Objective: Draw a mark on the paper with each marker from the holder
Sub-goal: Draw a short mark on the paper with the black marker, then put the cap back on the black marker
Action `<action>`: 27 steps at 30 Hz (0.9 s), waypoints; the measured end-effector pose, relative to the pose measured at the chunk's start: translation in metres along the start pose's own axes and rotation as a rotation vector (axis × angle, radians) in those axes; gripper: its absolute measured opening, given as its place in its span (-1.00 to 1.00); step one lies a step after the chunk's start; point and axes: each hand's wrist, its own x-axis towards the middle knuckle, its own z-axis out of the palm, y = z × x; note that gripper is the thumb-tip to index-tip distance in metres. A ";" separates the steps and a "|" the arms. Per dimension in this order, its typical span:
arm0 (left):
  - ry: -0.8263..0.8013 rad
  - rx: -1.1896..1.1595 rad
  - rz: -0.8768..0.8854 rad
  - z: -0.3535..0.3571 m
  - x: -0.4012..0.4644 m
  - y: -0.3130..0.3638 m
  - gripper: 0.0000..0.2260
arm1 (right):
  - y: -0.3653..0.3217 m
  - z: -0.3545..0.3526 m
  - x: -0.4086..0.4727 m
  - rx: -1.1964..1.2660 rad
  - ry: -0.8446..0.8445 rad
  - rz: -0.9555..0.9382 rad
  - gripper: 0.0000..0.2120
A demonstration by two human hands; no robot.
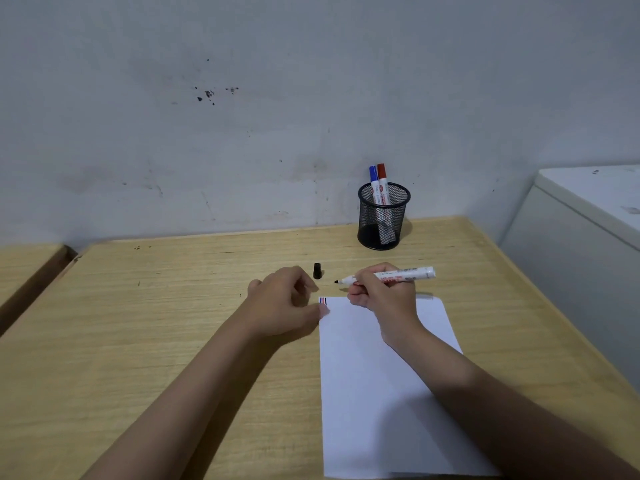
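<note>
A white sheet of paper (381,386) lies on the wooden desk (173,323), with short blue, red and black marks (323,300) in its top left corner. My right hand (384,296) holds an uncapped black marker (398,274) above the paper's top edge, tip pointing left. The marker's black cap (317,270) stands on the desk just beyond my left hand (284,303), which rests at the paper's left edge, thumb on the sheet, fingers loosely curled and holding nothing. A black mesh holder (382,216) at the back holds a blue marker (374,183) and a red marker (383,183).
A grey stained wall rises right behind the desk. A white cabinet (581,244) stands off the desk's right edge. A second wooden surface (24,268) adjoins at the far left, across a narrow gap.
</note>
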 end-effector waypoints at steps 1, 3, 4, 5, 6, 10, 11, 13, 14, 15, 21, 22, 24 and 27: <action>0.055 -0.022 -0.006 -0.001 0.005 0.003 -0.73 | -0.001 0.000 0.000 0.032 0.002 0.018 -0.85; 0.166 -0.026 0.013 -0.001 0.018 0.008 -0.78 | -0.003 0.000 0.001 0.081 0.002 0.045 -0.85; 0.187 -0.023 0.035 0.000 0.024 0.011 -0.77 | -0.004 -0.001 0.001 0.095 0.001 0.054 -0.85; 0.177 -0.015 0.058 0.000 0.030 0.014 -0.74 | -0.005 -0.001 0.001 0.101 0.000 0.062 -0.86; 0.149 -0.004 0.071 0.000 0.036 0.016 -0.74 | -0.005 -0.001 0.001 0.103 -0.001 0.068 -0.86; 0.101 0.049 0.058 0.004 0.050 0.019 -0.88 | -0.008 -0.001 0.000 0.104 -0.010 0.105 -0.87; 0.116 0.006 0.041 0.004 0.051 0.019 -0.90 | -0.010 -0.001 0.000 0.121 -0.013 0.115 -0.87; 0.148 -0.154 -0.007 0.002 0.048 0.020 -0.94 | -0.014 -0.002 0.001 0.168 -0.010 0.118 -0.87; 0.155 -0.263 -0.030 0.000 0.045 0.020 -0.94 | -0.018 -0.002 0.000 0.192 -0.005 0.106 -0.87; 0.151 -0.386 -0.049 -0.002 0.040 0.021 -0.93 | -0.022 -0.003 0.000 0.212 -0.005 0.084 -0.86; 0.058 -0.914 -0.091 -0.011 0.009 0.032 -0.90 | -0.046 -0.004 -0.011 0.197 -0.077 -0.066 -0.86; 0.052 -0.960 -0.094 -0.012 0.006 0.033 -0.90 | -0.049 -0.004 -0.014 0.178 -0.090 -0.083 -0.86; 0.047 -0.996 -0.089 -0.014 0.001 0.037 -0.91 | -0.053 -0.004 -0.021 0.136 -0.110 -0.115 -0.86; 0.040 -1.011 -0.067 -0.016 -0.006 0.045 -0.91 | -0.059 -0.006 -0.027 0.097 -0.135 -0.157 -0.86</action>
